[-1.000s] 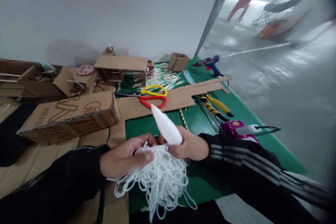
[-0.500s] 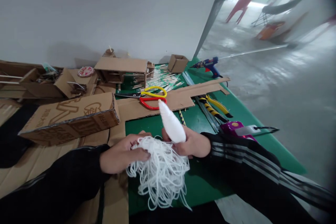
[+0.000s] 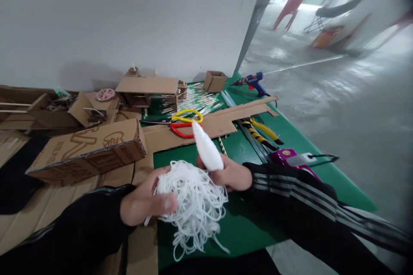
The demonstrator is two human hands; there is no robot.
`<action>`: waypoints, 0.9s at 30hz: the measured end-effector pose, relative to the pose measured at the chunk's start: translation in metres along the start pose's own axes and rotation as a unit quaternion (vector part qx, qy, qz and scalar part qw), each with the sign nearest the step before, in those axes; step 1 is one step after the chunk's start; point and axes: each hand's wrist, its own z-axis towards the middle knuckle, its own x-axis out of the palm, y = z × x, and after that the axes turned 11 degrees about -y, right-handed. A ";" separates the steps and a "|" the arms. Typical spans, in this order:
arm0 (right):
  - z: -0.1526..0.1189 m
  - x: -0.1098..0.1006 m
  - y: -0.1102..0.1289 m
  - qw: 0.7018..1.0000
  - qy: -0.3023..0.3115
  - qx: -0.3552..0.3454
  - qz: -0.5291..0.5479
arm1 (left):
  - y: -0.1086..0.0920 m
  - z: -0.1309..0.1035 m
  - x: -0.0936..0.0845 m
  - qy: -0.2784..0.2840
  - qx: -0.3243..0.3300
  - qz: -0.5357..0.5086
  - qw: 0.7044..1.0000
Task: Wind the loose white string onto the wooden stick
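My left hand (image 3: 149, 197) is closed on the left side of a loose, tangled bundle of white cord (image 3: 193, 206), with its thumb lying across the front. In my right hand (image 3: 230, 172) is a white cone-shaped object (image 3: 208, 148), its pointed tip up and leaning left; I cannot tell exactly what it is. The right fingers are partly hidden behind the cone and the cord. The bundle hangs in loops over the green table (image 3: 251, 223). Beyond the cone lie scissors (image 3: 185, 123) with one yellow and one red handle, on a cardboard strip (image 3: 222, 120).
A long cardboard box (image 3: 87, 150) lies left of my hands. Behind are a cardboard frame (image 3: 148, 86), thin wooden sticks (image 3: 196, 99) and a small open box (image 3: 215, 80). To the right are a blue glue gun (image 3: 254, 82), yellow-black pliers (image 3: 263, 132) and a purple device (image 3: 288, 157).
My left hand has moved down and left and spread around the cord bundle, its thumb now further across. The cone in my right hand has shifted slightly left. The view has turned a little.
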 end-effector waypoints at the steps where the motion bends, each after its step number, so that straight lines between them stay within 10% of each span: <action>1: 0.001 0.000 -0.001 1.000 -0.002 0.001 0.023 | -0.004 -0.001 0.003 0.032 0.009 -0.019 0.999; 4: 0.003 0.000 -0.002 0.998 0.003 0.003 0.059 | -0.009 -0.001 0.010 0.057 0.001 -0.045 0.997; 9: 0.002 0.004 -0.003 0.996 0.027 0.012 0.088 | -0.006 0.006 0.019 -0.092 -0.002 0.023 0.995; 16: -0.001 0.013 -0.008 0.994 0.065 -0.036 0.074 | -0.010 0.018 0.027 -0.128 0.062 0.145 0.979; 27: -0.001 0.022 -0.003 0.991 -0.136 0.003 0.007 | -0.008 0.021 0.025 -0.113 -0.036 0.059 0.991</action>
